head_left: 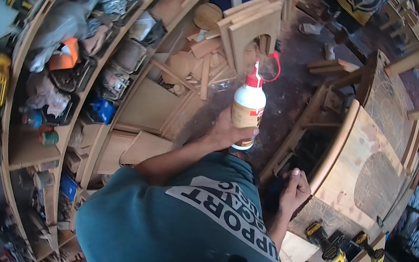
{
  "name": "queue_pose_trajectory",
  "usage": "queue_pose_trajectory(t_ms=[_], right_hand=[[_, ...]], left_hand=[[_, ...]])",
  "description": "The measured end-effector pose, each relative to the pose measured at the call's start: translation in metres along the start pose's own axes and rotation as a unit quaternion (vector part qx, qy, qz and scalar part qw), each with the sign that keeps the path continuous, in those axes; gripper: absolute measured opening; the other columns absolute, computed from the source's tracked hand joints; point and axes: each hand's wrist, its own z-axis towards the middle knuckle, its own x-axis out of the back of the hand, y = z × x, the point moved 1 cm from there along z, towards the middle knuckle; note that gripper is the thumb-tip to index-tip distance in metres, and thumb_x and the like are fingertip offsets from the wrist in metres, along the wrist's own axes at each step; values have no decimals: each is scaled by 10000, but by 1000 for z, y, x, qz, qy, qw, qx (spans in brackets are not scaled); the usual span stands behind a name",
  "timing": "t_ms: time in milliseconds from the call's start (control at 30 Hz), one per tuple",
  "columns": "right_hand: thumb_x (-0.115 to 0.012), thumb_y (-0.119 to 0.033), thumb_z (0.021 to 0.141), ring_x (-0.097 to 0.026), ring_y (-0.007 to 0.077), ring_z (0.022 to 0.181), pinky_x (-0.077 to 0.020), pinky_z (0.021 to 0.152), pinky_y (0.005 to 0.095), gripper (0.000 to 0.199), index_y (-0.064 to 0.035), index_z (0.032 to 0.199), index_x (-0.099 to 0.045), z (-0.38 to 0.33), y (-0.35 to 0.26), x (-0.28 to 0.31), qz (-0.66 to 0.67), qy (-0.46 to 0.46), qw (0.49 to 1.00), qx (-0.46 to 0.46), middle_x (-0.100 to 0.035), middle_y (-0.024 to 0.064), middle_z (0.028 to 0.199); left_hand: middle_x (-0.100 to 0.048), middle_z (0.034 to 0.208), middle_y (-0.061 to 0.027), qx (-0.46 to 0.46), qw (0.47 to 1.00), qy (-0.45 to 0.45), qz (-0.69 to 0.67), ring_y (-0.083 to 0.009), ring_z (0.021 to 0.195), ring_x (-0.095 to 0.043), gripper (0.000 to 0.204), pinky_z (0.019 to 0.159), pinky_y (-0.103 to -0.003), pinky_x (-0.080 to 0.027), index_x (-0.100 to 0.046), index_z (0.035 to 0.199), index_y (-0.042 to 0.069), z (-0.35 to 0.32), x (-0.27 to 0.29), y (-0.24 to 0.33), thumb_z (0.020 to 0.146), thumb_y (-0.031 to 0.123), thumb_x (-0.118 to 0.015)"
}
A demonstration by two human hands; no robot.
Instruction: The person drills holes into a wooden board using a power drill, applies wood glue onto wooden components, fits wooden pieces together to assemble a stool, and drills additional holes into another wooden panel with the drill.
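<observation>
My left hand (226, 132) is wrapped round the lower part of a white squeeze bottle of glue (250, 97) and holds it upright in front of me. The bottle has a tan label, a red collar and a pointed nozzle. Its red tethered cap (273, 67) hangs off to the right of the uncovered tip. Lower and to the right is my right hand (294, 191), its fingers curled in with the thumb against them. Whether anything lies inside them is hidden. A curved wooden panel (348, 165) on the workbench is the nearest thing to it.
Two yellow-and-black cordless drills (330, 250) lie on the bench (324, 216) at lower right. Shelves (30, 153) crowded with tools and bags fill the left. Wooden frame parts (252, 23) and offcuts (189, 65) lie ahead. Another person (355, 6) stands at the far end.
</observation>
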Motion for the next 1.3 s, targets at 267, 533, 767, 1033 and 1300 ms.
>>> queue_pose_trajectory(t_ms=[267,533,767,1033,1300], right_hand=[[-530,-241,1082,-539,105,691,-462,669,258,377,42,862,-646,-10,23,5,64,11,998,18,-601,53,783],[-552,-160,1060,-610,123,756,-520,704,265,292,69,1232,-613,-16,36,18,59,1,998,6,-702,133,1097],[-625,-147,1023,-616,132,725,-524,674,256,345,88,1272,-582,-12,26,17,113,-2,993,-28,-701,128,890],[-611,-158,1026,-606,117,723,-514,659,253,302,62,1232,-622,16,-26,-19,104,-30,993,39,-677,94,862],[-704,-96,962,-662,142,819,-525,760,256,171,46,1058,-714,-10,-93,-96,89,-164,961,204,-714,88,882]], left_hand=[[-679,1129,-63,-49,996,20,-66,-163,1031,-662,596,933,-344,-540,-565,1277,27,-26,-1,-16,780,176,-858],[-678,1140,-80,-110,992,28,-56,-187,1055,-653,664,960,-369,-524,-524,1300,27,-24,-13,-3,765,219,-868],[-670,1149,-94,-135,986,79,-50,-203,1060,-650,706,967,-375,-518,-512,1309,28,-28,-12,10,764,291,-874],[-676,1124,-111,-124,969,209,-33,-211,1044,-662,692,946,-383,-535,-515,1278,6,-55,30,-9,754,282,-875],[-665,1142,-85,-83,932,346,66,-192,1035,-657,637,926,-367,-533,-511,1292,36,-107,109,-61,763,135,-852]])
